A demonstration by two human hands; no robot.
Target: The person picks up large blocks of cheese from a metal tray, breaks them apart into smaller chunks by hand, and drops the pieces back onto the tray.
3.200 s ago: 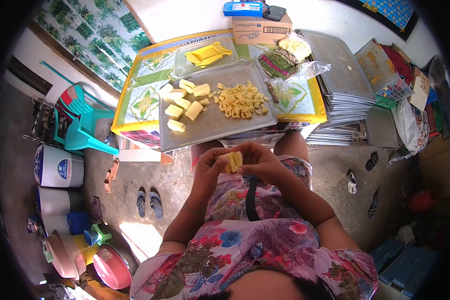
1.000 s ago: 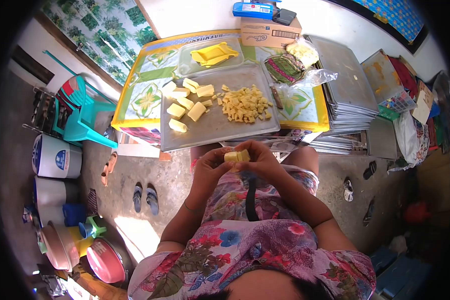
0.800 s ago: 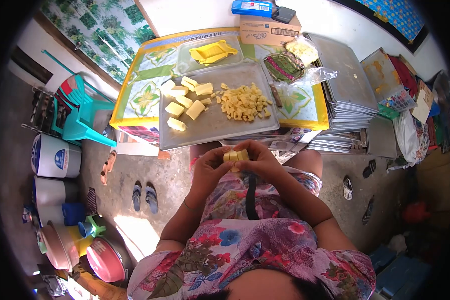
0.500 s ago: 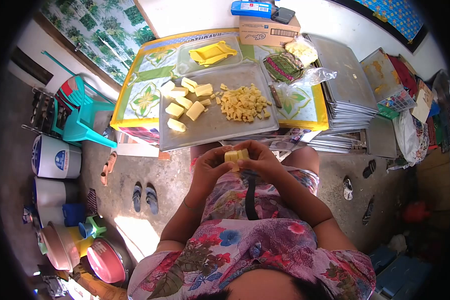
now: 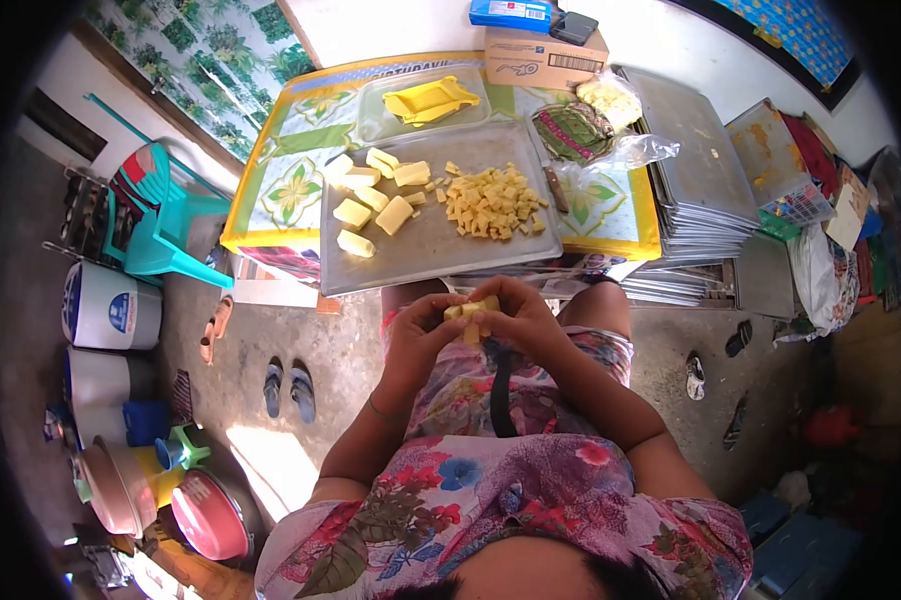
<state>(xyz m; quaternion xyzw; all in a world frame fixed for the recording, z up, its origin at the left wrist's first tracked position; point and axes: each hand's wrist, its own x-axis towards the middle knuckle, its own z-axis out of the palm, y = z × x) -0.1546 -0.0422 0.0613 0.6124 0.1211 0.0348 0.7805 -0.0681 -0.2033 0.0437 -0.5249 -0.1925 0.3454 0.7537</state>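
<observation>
Yellow block (image 5: 471, 316), pale, split into thick segments, gripped between fingers (image 5: 505, 322) of both hands.

The tray (image 5: 395, 256) looks matt metal, the chair (image 5: 167, 243) smooth plastic.

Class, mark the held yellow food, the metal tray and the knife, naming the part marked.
Held yellow food (image 5: 471, 313): head view, middle of its visible part.
Metal tray (image 5: 410, 253): head view, bare surface near its front edge.
Knife (image 5: 556, 190): head view, handle.
</observation>
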